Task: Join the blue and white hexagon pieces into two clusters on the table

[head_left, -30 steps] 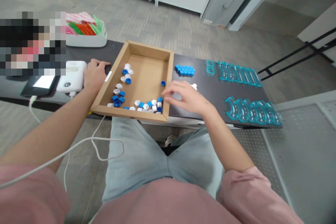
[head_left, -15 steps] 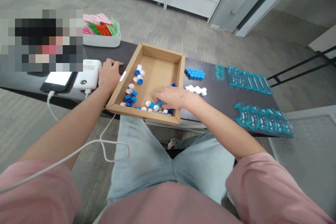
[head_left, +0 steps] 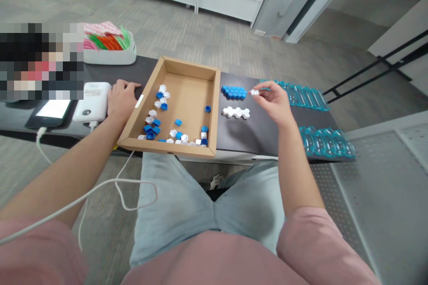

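Observation:
Between the thumb and fingertips of my right hand [head_left: 276, 101] is a white hexagonal piece [head_left: 254, 92], held above the dark table. Just left of it lies a block of joined blue hexagonal pieces [head_left: 234, 92], and nearer me a short row of white hexagonal pieces [head_left: 236, 112]. My left hand [head_left: 122, 100] rests on the table against the left side of the cardboard tray [head_left: 216, 98], fingers stretched out and holding nothing. Inside the tray, loose blue and white pieces [head_left: 153, 129] lie along the left wall and the near edge.
Teal clear plastic pieces [head_left: 327, 142] lie in two groups on the right of the table [head_left: 247, 138]. At left are a white power bank [head_left: 92, 101], a lit phone [head_left: 51, 111] and a bin of colourful strips [head_left: 110, 55]. A white cable [head_left: 110, 181] hangs across my lap.
My right hand has left the tray and moved right, over the table, with a white hexagonal piece in its fingers. My left hand stays beside the tray. The view has shifted slightly.

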Demonstrator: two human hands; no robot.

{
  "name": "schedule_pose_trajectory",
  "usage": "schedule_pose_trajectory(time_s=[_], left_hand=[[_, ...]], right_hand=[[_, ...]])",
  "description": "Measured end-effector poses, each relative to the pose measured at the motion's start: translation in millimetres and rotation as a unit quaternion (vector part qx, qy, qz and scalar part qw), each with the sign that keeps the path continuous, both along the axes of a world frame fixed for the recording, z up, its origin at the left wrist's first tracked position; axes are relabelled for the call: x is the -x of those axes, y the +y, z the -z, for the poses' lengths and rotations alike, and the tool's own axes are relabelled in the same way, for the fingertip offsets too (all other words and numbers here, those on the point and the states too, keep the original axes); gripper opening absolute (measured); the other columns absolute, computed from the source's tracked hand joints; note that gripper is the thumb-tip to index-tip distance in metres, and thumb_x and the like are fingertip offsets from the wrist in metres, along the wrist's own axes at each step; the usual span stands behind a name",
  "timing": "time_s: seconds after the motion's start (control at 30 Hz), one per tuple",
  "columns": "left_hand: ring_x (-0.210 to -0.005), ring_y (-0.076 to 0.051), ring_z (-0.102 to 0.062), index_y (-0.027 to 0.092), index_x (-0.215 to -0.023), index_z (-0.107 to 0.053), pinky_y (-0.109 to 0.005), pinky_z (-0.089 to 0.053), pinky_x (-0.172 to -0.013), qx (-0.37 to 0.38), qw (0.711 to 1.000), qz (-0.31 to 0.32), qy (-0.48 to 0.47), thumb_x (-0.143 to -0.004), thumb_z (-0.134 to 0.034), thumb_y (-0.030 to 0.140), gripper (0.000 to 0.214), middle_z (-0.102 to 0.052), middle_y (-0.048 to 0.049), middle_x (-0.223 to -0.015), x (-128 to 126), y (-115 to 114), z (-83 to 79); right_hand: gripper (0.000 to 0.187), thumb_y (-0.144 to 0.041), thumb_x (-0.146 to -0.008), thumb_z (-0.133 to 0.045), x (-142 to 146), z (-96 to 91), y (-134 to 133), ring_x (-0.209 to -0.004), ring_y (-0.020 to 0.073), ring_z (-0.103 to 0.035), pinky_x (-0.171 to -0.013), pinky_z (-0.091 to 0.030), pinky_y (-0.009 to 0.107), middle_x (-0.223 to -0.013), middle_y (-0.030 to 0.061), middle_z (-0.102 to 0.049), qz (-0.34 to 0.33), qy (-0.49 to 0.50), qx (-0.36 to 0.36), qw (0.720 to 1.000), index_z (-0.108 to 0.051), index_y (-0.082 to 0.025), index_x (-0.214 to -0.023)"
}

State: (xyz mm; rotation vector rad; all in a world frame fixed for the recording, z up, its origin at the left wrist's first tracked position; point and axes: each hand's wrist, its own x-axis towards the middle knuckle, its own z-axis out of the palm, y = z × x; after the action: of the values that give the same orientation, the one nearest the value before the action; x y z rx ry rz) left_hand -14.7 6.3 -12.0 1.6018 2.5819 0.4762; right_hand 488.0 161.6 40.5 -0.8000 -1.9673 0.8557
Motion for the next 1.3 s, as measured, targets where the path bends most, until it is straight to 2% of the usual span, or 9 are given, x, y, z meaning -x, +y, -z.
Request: schedule_pose_trajectory(time_s=[0.07,0.13,0.23,0.33,0.53,0.73,0.97,1.13,1.3], left_hand=[[-0.148,-0.043,-0.056,0.012,-0.167,-0.071,-0.058,-0.043,-0.126,0.005,1.0,-0.006,0.005,-0.116,-0.053,0.04,0.061,-0.061,-0.0304,-0.164,0.3,0.4,-0.5],[-0.151,-0.043,-0.055,0.013,-0.169,-0.07,-0.056,-0.043,-0.128,0.019,1.0,-0.015,0.01,-0.117,-0.052,0.041,0.062,-0.06,-0.0291,-0.164,0.6,0.7,-2.4],[-0.153,-0.04,-0.054,0.013,-0.172,-0.067,-0.054,-0.043,-0.131,0.045,0.999,-0.016,0.015,-0.117,-0.05,0.041,0.065,-0.059,-0.0273,-0.164,2.9,1.3,-5.4],[-0.149,-0.038,-0.056,0.013,-0.173,-0.067,-0.052,-0.044,-0.131,0.057,0.998,-0.016,0.016,-0.115,-0.051,0.041,0.066,-0.061,-0.025,-0.161,7.3,2.1,-6.0],[-0.144,-0.036,-0.059,0.015,-0.168,-0.071,-0.05,-0.047,-0.134,0.044,0.998,-0.041,0.022,-0.116,-0.051,0.045,0.064,-0.065,-0.0195,-0.153,15.5,4.3,-1.8],[-0.149,-0.037,-0.059,0.017,-0.169,-0.072,-0.051,-0.047,-0.137,0.04,0.997,-0.067,0.02,-0.111,-0.042,0.034,0.067,-0.064,-0.0181,-0.151,15.9,6.0,0.5],[-0.152,-0.039,-0.056,0.015,-0.169,-0.071,-0.055,-0.047,-0.136,0.05,0.997,-0.048,0.039,-0.105,-0.047,0.029,0.069,-0.064,-0.0205,-0.153,12.9,4.5,0.2],[-0.148,-0.039,-0.057,0.015,-0.168,-0.072,-0.055,-0.047,-0.135,0.035,0.997,-0.051,0.037,-0.109,-0.044,0.031,0.067,-0.064,-0.0203,-0.151,14.1,4.6,1.5],[-0.148,-0.041,-0.057,0.01,-0.17,-0.07,-0.053,-0.046,-0.135,0.049,0.997,-0.048,0.037,-0.11,-0.042,0.035,0.071,-0.062,-0.0237,-0.154,10.9,5.3,0.0]], right_hand=[[0.042,-0.063,-0.089,-0.095,-26.5,24.0,2.4,-0.091,0.0246,-0.075,-0.08,-0.062,0.039,-0.102,0.0031,-0.079,0.092,0.007,0.028,0.995,-0.073,-0.031,-0.105],[0.042,-0.064,-0.085,-0.094,-43.0,44.8,-0.5,-0.087,0.0245,-0.073,-0.078,-0.059,0.038,-0.096,0.0034,-0.079,0.144,-0.018,0.042,0.988,-0.073,-0.03,-0.099],[0.038,-0.06,-0.084,-0.091,-52.1,65.5,-9.3,-0.082,0.0235,-0.07,-0.077,-0.056,0.038,-0.09,0.0038,-0.079,0.145,-0.065,0.059,0.986,-0.075,-0.028,-0.095],[0.031,-0.055,-0.084,-0.089,-52.8,74.8,-16.0,-0.08,0.023,-0.068,-0.078,-0.055,0.038,-0.089,0.0043,-0.08,0.113,-0.096,0.066,0.987,-0.076,-0.028,-0.093],[0.023,-0.043,-0.087,-0.088,-52.9,75.6,-19.0,-0.089,0.025,-0.072,-0.083,-0.054,0.038,-0.095,0.0044,-0.082,0.07,-0.112,0.073,0.989,-0.077,-0.027,-0.1],[0.024,-0.039,-0.088,-0.089,-50.5,71.5,-22.3,-0.082,0.0232,-0.068,-0.083,-0.055,0.037,-0.091,0.0019,-0.078,0.069,-0.111,0.075,0.989,-0.076,-0.027,-0.106],[0.03,-0.043,-0.087,-0.089,-49.9,73.7,-20.5,-0.085,0.0242,-0.07,-0.087,-0.059,0.039,-0.104,0.0043,-0.085,0.06,-0.097,0.072,0.991,-0.075,-0.029,-0.11],[0.035,-0.046,-0.086,-0.089,-50.0,76.3,-18.5,-0.084,0.0241,-0.071,-0.086,-0.061,0.041,-0.113,0.0058,-0.088,0.05,-0.079,0.069,0.993,-0.073,-0.029,-0.112],[0.038,-0.048,-0.085,-0.09,-49.5,76.5,-17.9,-0.085,0.0245,-0.072,-0.087,-0.061,0.042,-0.117,0.0064,-0.09,0.056,-0.084,0.074,0.992,-0.072,-0.03,-0.114]])
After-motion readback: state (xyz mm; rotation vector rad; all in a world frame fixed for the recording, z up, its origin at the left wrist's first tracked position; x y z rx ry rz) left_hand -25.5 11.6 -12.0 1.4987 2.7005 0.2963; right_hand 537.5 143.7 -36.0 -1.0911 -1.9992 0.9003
